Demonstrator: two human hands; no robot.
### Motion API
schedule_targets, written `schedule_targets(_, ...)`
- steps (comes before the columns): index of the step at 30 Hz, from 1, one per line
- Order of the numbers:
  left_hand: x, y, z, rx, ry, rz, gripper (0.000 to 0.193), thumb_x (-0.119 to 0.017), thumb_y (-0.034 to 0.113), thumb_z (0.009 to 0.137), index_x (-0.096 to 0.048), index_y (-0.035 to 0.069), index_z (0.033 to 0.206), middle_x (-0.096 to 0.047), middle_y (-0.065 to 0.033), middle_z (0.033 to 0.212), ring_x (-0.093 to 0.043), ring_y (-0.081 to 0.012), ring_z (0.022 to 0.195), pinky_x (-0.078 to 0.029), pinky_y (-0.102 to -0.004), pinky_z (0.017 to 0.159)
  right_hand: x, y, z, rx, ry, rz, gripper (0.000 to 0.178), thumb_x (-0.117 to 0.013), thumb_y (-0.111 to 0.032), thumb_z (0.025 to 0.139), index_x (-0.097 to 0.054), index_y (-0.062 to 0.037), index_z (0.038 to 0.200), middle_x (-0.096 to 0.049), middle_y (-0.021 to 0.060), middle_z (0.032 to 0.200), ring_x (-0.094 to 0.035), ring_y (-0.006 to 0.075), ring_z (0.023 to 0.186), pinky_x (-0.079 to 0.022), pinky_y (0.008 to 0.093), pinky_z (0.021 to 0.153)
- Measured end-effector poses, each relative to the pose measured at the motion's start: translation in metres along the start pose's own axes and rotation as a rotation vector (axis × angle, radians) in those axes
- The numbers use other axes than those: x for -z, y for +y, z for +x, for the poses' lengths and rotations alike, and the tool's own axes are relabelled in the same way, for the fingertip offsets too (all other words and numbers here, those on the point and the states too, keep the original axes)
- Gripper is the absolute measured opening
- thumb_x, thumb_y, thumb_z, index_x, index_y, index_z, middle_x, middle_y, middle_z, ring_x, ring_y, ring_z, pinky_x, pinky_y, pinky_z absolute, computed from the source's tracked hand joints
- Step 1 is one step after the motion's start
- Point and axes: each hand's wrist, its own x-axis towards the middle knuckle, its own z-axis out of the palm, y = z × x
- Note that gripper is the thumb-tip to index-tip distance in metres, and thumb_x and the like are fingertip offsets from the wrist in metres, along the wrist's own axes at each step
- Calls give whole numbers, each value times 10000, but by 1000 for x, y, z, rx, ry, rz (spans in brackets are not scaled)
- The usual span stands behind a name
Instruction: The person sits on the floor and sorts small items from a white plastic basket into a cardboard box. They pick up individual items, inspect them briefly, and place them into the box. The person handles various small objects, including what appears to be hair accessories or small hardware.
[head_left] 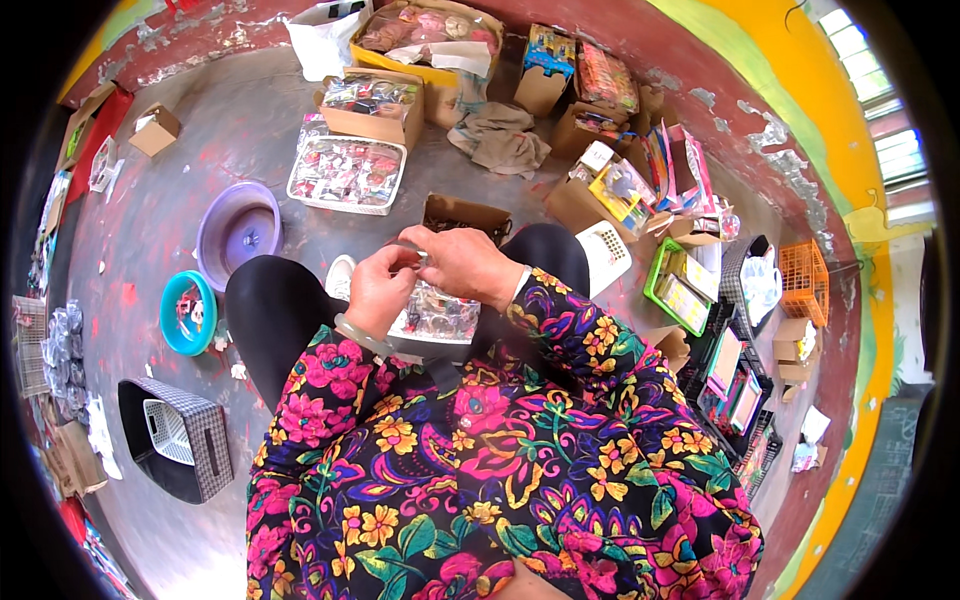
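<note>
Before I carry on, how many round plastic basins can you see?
2: a purple basin on the left side of the view, and a smaller teal basin next to it, lower in the picture. Others could be hidden.

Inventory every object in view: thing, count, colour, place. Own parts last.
small piece: 1, pale, centre
packets: many, mixed, below centre
open carton: 1, brown, above centre
other cartons: several, brown, top and right
large basin: 1, purple, left
small basin: 1, teal, left
bin: 1, grey patterned, lower left
baskets: at least 3, white, upper left, right of centre, inside bin
cloth: 1, grey-brown, top
tray: 1, green, right
crate: 1, orange, far right
other crates: at least 2, black, right
bags: several, white, top and right
shoe: 1, white, left of centre
top: 1, black floral, bottom
leggings: 1 pair, black, centre
bangle: 1, pale, centre
left hand: 1, bare, centre
right hand: 1, bare, centre
</note>
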Motion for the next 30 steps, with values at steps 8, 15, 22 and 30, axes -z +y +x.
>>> schedule_targets(8,15,1,-6,-43,142,-170,152,-498,-25,754,-616,-1,845,-610,-16,761,-515,-61,642,-428,-207,573,73,49,26,123,220,157,173,-556,-197,767,-623,-86,881,-632,133,787,-612,308,745,-476,365,654)
schedule_targets(15,19,19,-6,-58,172,-353,178,-468,-56,788,-616,0,869,-607,-22,792,-510,-52,659,-407,-171,579,60,172,36,-192,-78,-45,189,-555,-207,727,-671,-74,795,-639,134,742,-609,303,704,-473,370,649)
schedule_targets(22,13,34,-13,53,182,-319,156,-483,-35,830,-616,1,903,-589,7,807,-487,-37,679,-386,-167,600,-24,237,17,-182,-183,-175,167,-542,-150,688,-672,-78,764,-634,143,741,-619,290,695,-492,385,633)
schedule_targets(30,11,28,-14,68,131,-187,196,-434,-77,830,-593,-46,940,-622,-48,879,-562,-87,822,-434,-206,773,-98,248,18,-123,-445,-652,212,-521,-171,773,-669,-38,845,-632,145,879,-639,283,832,-513,412,652)
